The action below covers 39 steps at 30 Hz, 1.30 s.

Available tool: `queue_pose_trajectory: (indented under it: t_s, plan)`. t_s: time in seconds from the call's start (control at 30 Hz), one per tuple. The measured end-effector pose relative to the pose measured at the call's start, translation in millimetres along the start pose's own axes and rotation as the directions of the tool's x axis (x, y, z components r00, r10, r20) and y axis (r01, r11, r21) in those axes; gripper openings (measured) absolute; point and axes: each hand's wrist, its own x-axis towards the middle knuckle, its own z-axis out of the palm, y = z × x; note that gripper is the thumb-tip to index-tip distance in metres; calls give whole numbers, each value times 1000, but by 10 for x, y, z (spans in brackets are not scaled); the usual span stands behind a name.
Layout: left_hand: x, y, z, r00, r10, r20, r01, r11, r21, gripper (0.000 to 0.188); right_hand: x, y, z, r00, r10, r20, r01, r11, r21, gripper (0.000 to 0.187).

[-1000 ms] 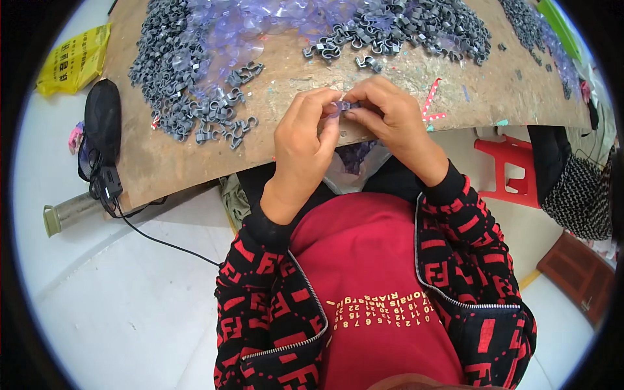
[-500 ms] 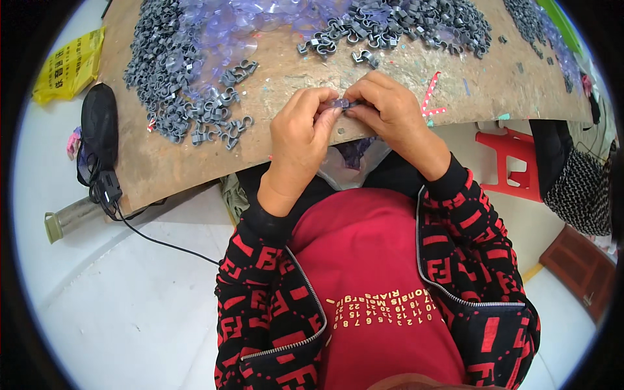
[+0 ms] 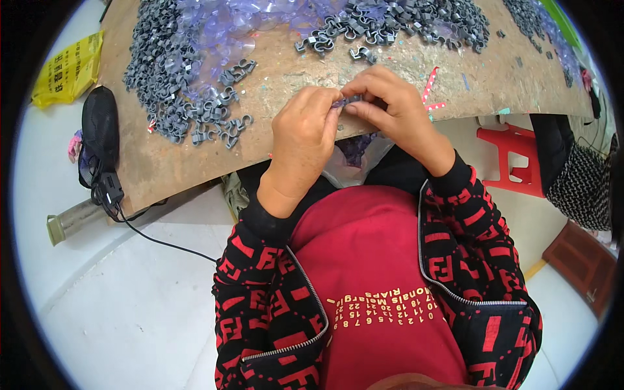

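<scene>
Over the front edge of the wooden table my left hand and my right hand meet, fingertips almost touching. A small translucent purple suction cup is pinched in the left fingers, mostly covered by them. Thumb and forefinger of the right hand close on a grey plastic clip set against the cup. Whether the two pieces are joined cannot be made out. Just beyond the hands lies a loose grey clip.
Heaps of grey clips and purple suction cups cover the far and left tabletop. Below the edge, a plastic bag with purple pieces hangs by my lap. A red stool stands right; a black cable runs left.
My right fingers have shifted slightly, the forefinger lifting and more of the grey clip showing. The left hand has turned a little; both hands stay together in the same place.
</scene>
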Motion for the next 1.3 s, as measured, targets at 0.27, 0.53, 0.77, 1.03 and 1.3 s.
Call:
queue_pose_trajectory:
  t_s: [0.27, 0.53, 0.77, 1.03, 1.3]
  plan:
    - [-7, -17, 26, 999, 46, 15, -46, 999, 12, 22, 1, 15, 12, 999, -35, -1, 35, 996, -79, 18]
    - [-1, -35, 6, 996, 51, 66, -54, 998, 33, 18, -8, 45, 35, 997, -78, 30, 81, 987, -137, 21]
    - [72, -24, -27, 994, -55, 95, 51, 998, 38, 13, 44, 26, 13, 997, -48, 68, 57, 989, -140, 21]
    - [96, -3, -3, 981, -122, 152, 128, 991, -30, 11, 76, -2, -61, 991, -70, 112, 89, 980, -176, 18]
    - [0, 29, -9, 988, -71, 137, 74, 997, -15, 15, 24, 53, 38, 993, -107, 41, 113, 974, -198, 14]
